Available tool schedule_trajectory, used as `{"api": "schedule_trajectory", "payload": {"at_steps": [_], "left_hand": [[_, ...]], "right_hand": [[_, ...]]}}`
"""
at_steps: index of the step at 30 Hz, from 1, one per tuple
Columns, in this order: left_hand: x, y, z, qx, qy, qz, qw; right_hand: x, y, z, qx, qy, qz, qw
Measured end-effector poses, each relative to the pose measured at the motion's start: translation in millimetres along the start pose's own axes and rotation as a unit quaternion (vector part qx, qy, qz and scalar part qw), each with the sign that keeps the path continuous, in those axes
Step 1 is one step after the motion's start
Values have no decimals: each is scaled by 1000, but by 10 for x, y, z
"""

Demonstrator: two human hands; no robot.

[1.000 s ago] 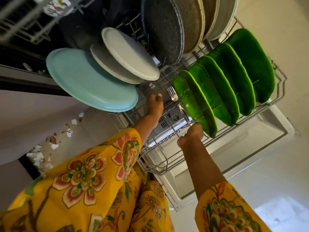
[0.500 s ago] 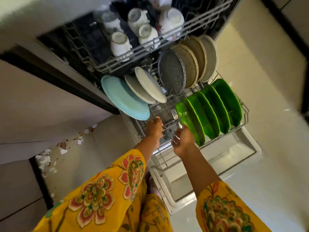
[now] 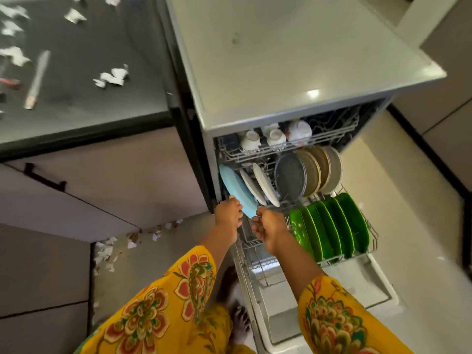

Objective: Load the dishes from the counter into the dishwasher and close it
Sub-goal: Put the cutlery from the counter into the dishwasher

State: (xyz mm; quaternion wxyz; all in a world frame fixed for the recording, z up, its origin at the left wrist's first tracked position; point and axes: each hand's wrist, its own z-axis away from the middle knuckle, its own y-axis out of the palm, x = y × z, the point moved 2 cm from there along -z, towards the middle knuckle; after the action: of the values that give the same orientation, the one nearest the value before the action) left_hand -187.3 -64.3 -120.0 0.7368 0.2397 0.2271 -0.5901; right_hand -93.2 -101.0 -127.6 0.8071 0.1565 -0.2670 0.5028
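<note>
While pulled out over the open dishwasher door (image 3: pixel 339 287), lower rack (image 3: pixel 371 235) carrying blue plate (image 3: pixel 236 187), white plates (image 3: pixel 265 186), speckled plates (image 3: pixel 310 171), green dishes (image 3: pixel 332 226); left hand (image 3: pixel 228 212) and right hand (image 3: pixel 269 227) curled at its front edge, hold unclear.

Soft, even daylight fills the room, bright on the pale top of the dishwasher (image 3: pixel 293 54), where one small white glare spot sits near its front edge. The inside of the machine falls into deep shadow behind the cups (image 3: pixel 275 136). The dark bench (image 3: pixel 84 80) to the left is smeared with motion blur, its paper scraps streaked. Straight lines bow toward the edges from the wide lens. The green plates (image 3: pixel 332 226) gleam with small highlights.
</note>
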Motion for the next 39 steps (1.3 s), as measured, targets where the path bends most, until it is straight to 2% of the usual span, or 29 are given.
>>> {"api": "schedule_trajectory", "payload": {"at_steps": [7, 14, 18, 25, 29, 35, 39], "left_hand": [[-517, -659, 392, -49, 84, 44, 994], [-1097, -1227, 595, -91, 162, 73, 980], [-1537, -1513, 574, -95, 210, 103, 968], [-2364, -2011, 431, -87, 246, 119, 958], [-2749, -2304, 282, -105, 259, 113, 954], [-3173, -2713, 103, -211, 254, 61, 942], [-3447, -2947, -62, -241, 253, 15, 937]], "right_hand": [[354, 731, 595, 74, -71, 77, 992], [673, 1493, 1063, 128, -113, 104, 980], [924, 1924, 1240, 150, -156, 100, 971], [1409, 2777, 1353, 174, -191, 71, 963], [1543, 3233, 1369, 185, -189, 56, 963], [1612, 3834, 1376, 203, -156, 30, 966], [1663, 4210, 1327, 207, -137, 9, 969]]}}
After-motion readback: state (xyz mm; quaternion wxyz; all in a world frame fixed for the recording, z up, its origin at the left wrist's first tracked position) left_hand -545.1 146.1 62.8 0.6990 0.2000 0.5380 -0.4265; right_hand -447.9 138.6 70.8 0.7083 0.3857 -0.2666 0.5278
